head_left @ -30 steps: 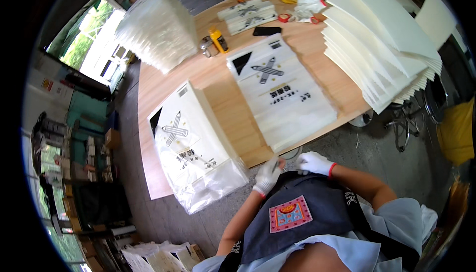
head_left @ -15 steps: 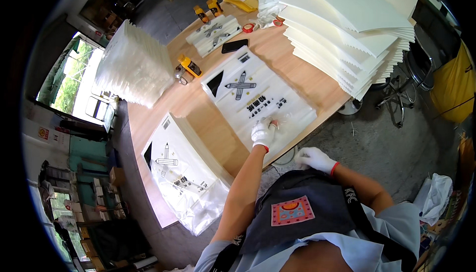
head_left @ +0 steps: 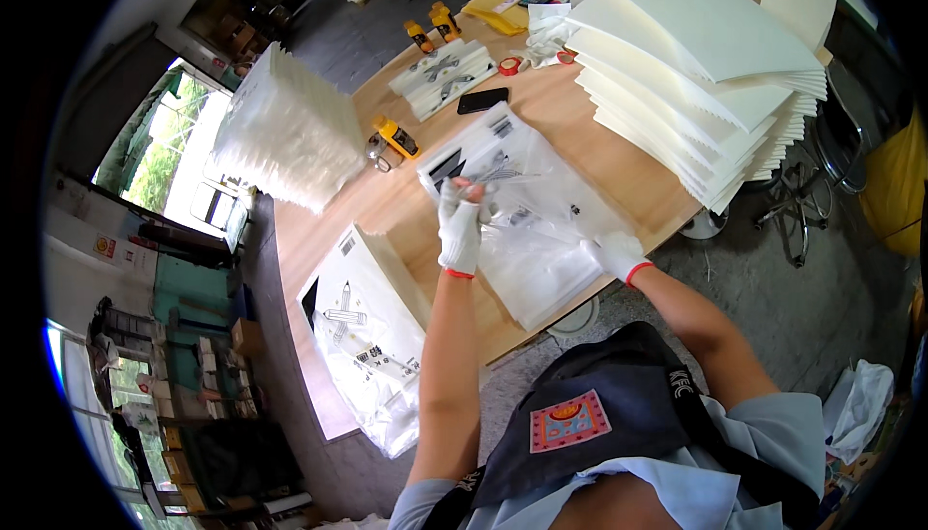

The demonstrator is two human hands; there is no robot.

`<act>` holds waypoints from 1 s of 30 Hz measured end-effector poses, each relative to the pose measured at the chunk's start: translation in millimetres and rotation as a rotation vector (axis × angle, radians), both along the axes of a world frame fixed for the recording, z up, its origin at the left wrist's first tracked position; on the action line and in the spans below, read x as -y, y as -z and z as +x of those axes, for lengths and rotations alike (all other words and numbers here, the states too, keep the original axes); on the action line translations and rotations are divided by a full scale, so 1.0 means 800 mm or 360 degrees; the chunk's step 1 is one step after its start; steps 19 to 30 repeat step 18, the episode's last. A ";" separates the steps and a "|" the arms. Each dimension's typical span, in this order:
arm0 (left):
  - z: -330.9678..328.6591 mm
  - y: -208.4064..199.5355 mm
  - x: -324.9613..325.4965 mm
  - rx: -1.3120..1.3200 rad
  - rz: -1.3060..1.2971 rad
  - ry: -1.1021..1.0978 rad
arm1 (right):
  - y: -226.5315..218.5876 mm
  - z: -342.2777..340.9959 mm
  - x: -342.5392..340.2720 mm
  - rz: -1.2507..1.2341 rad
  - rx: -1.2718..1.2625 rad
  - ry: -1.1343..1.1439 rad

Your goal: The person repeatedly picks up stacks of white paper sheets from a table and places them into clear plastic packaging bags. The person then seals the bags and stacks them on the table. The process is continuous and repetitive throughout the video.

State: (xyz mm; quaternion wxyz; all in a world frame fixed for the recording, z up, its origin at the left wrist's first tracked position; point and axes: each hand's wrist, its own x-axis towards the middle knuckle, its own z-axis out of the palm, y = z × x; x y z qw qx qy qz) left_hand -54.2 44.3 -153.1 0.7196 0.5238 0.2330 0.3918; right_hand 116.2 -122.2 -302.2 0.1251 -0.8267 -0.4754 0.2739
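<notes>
A stack of printed clear plastic bags [head_left: 541, 264] lies in front of me at the table's near edge, with crossed-pencil drawings on them. My left hand [head_left: 461, 230], in a white glove with bare fingertips, is closed on the top plastic bag and holds part of it raised off the stack. My right hand [head_left: 617, 256], gloved in white too, grips the same bag at its near right side. The film between the hands is drawn into creases. To the left stands a pile of filled bags [head_left: 353, 288] with the same pencil print, their loose film hanging over the table edge.
Tall stacks of white sheets [head_left: 696, 75] rise at the right. A wrapped stack [head_left: 285, 129] stands at the far left. A yellow bottle [head_left: 396, 137], a black phone [head_left: 482, 101], red tape [head_left: 509, 66] and folded printed bags [head_left: 443, 78] lie beyond the bags.
My left hand has lifted off the stack and moved left and away from me, pulling up the top bag. My right hand has come from beside my apron onto the bag.
</notes>
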 end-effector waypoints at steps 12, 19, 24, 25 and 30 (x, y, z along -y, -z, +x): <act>0.028 -0.057 0.055 -0.0586 0.0604 0.0283 | -0.074 -0.036 -0.064 0.0928 0.0629 -0.0702; 0.013 -0.076 0.052 -0.1806 0.2057 -0.0110 | -0.225 0.017 0.032 0.0610 -0.0052 -0.0897; 0.013 -0.076 0.052 -0.1806 0.2057 -0.0110 | -0.225 0.017 0.032 0.0610 -0.0052 -0.0897; 0.013 -0.076 0.052 -0.1806 0.2057 -0.0110 | -0.225 0.017 0.032 0.0610 -0.0052 -0.0897; 0.013 -0.076 0.052 -0.1806 0.2057 -0.0110 | -0.225 0.017 0.032 0.0610 -0.0052 -0.0897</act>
